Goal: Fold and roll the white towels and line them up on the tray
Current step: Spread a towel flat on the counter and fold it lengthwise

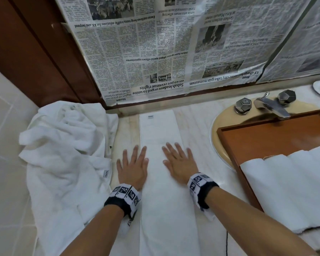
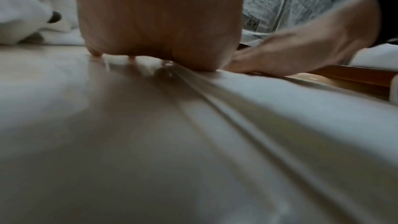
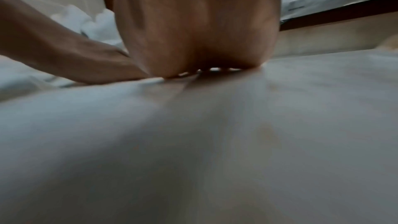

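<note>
Flattening the folded strip before you roll it.

The folded towel (image 1: 161, 163) lies as a long narrow strip on the table (image 1: 198, 126), running away from you. Your left hand (image 1: 132, 169) and right hand (image 1: 179, 163) press on it, fingers spread, likely smoothing it for rolling. Finished rolls (image 1: 292, 182) wait on the tray (image 1: 266, 137); the unfolded pile (image 1: 63, 145) sits left.
</note>
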Demonstrator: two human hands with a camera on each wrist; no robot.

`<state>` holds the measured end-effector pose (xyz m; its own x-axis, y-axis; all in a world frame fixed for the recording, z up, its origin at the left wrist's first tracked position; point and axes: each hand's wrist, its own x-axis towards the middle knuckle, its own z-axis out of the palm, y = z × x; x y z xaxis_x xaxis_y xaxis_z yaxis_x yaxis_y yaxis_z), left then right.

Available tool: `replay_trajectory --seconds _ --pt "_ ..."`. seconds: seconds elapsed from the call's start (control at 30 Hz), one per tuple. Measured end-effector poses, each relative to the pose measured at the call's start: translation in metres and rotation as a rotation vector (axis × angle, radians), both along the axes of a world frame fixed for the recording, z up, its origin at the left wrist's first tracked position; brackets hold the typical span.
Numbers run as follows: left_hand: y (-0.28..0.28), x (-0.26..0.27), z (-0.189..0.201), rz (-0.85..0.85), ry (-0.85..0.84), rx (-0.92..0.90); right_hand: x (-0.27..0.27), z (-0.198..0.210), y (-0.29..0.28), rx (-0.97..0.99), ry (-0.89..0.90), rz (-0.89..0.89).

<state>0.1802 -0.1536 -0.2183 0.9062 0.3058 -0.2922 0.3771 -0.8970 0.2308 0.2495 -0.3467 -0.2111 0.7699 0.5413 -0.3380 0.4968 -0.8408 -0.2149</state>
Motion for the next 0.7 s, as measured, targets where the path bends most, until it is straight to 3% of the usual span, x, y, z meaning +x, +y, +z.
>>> replay_trajectory --seconds 0.13,0.2,0.3,0.43,0.6,0.7 --pt "0.012 -0.003 0.007 0.05 -0.015 -0.038 0.008 0.009 -0.028 0.071 -0.033 -0.272" --pt "0.004 -0.004 0.011 -0.01 -0.102 -0.084 -0.009 0.014 -0.021 0.124 -0.082 -0.148" --pt "-0.016 0.002 0.011 -0.163 -0.127 -0.082 -0.026 0.004 -0.005 0.12 -0.018 0.022" --pt "-0.02 0.009 -0.001 -0.144 -0.053 0.002 -0.01 -0.009 -0.01 0.043 -0.025 -0.069" --pt "-0.005 0.004 0.004 -0.009 0.014 -0.022 0.006 0.009 -0.033 0.032 -0.003 -0.269" --pt "-0.013 -0.019 0.004 -0.098 -0.007 -0.049 -0.028 0.008 -0.034 0.154 -0.111 -0.183"
